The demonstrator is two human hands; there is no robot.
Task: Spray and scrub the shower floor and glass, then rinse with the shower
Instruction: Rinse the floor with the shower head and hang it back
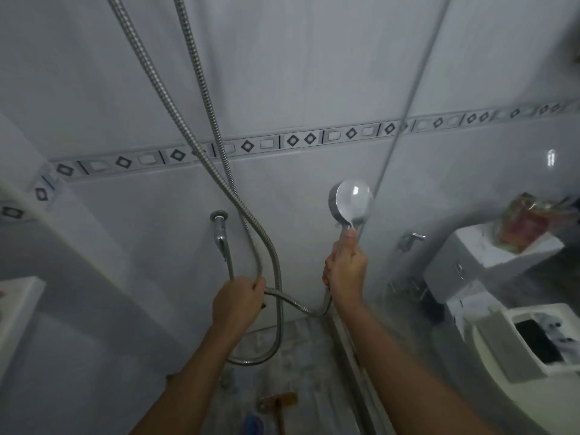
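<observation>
My right hand (345, 271) grips the handle of a round chrome shower head (351, 200), held upright with its face turned toward the shower glass (439, 183) on the right. My left hand (237, 304) is curled round the metal shower hose (201, 89), which loops down from above and back up to the handle. A chrome wall tap (221, 229) sticks out of the white tiled wall just above my left hand. The shower floor (301, 356) shows below, between my forearms. A wooden-backed scrub brush (277, 400) lies on it.
A blue item (252, 423) lies on the floor at the bottom edge, beside the brush. Behind the glass stand a toilet (518, 346) and its cistern with a packet on top (527, 227). A white ledge (18, 296) juts out at the left.
</observation>
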